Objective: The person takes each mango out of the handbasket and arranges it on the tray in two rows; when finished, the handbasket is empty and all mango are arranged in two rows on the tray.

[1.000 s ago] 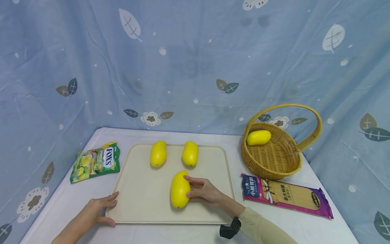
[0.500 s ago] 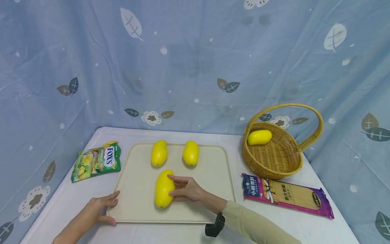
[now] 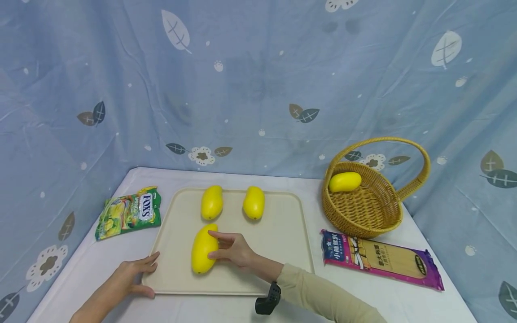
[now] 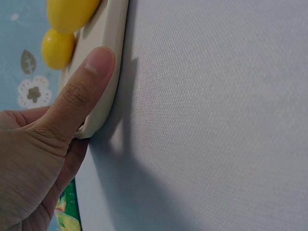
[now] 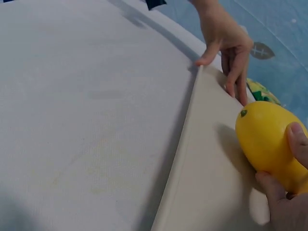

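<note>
My right hand [image 3: 234, 252] holds a yellow mango [image 3: 203, 249] from its right side, thumb and fingers spread along it, over the left front part of a beige tray [image 3: 278, 251]. In the right wrist view the mango [image 5: 269, 139] is low over the tray, its shadow beside it. My left hand [image 3: 131, 277] grips the tray's near left corner. The left wrist view has the thumb [image 4: 79, 89] along the front edge and the other fingers round the side. Two more mangoes, one on the left [image 3: 212, 202] and one on the right [image 3: 254, 203], lie at the tray's back.
A wicker basket [image 3: 363, 231] with a tall handle stands at the back right, a mango [image 3: 345, 182] inside. In front of it lies a pack of spaghetti [image 3: 381, 260]. A green candy bag [image 3: 129, 213] is left of the tray. Blue patterned cloth [image 3: 258, 89] hangs behind the table.
My right hand has carried the mango leftward, from the tray's middle to its left part. My left hand has stayed at the corner.
</note>
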A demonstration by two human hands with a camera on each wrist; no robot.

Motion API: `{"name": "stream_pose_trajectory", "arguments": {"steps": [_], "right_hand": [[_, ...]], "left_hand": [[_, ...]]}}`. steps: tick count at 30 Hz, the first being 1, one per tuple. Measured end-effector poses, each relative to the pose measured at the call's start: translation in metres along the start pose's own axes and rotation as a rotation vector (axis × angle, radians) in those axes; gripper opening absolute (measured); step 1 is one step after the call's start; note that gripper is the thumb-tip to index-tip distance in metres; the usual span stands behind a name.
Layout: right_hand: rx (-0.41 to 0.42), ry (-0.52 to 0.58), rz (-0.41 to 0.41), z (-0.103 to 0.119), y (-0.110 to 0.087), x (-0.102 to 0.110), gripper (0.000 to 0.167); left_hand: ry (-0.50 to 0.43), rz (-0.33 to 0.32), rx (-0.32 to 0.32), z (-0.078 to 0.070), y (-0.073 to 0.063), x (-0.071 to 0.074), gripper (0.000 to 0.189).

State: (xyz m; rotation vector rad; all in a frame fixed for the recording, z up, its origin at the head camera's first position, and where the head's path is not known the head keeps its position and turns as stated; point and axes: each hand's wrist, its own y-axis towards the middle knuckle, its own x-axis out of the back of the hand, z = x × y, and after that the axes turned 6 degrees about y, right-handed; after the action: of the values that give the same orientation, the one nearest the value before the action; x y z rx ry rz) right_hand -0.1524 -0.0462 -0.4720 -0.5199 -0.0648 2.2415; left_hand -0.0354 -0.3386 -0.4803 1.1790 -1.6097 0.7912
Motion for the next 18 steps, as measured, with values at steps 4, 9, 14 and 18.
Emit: {"name": "stream_pose_trajectory", "arguments": {"steps": [4,9,14,18], "right_hand": [[0.052,-0.103,-0.017,0.0009,0.0001,-0.0032,0.054],[0.106,-0.248,-0.036,0.005,-0.0008,-0.0023,0.051],[0.088,-0.246,-0.037,0.0061,-0.0022,0.002,0.051],[0.054,-0.208,-0.047,0.0057,-0.0037,0.004,0.052]], "left_hand": [[-0.018,0.017,0.016,-0.001,0.001,0.0013,0.073],[0.001,-0.006,-0.001,0.0002,0.0021,0.0002,0.073],[0.022,-0.065,-0.056,0.0045,-0.0003,-0.0028,0.075],[0.022,-0.106,-0.091,0.006,-0.0018,-0.0043,0.075]]}}
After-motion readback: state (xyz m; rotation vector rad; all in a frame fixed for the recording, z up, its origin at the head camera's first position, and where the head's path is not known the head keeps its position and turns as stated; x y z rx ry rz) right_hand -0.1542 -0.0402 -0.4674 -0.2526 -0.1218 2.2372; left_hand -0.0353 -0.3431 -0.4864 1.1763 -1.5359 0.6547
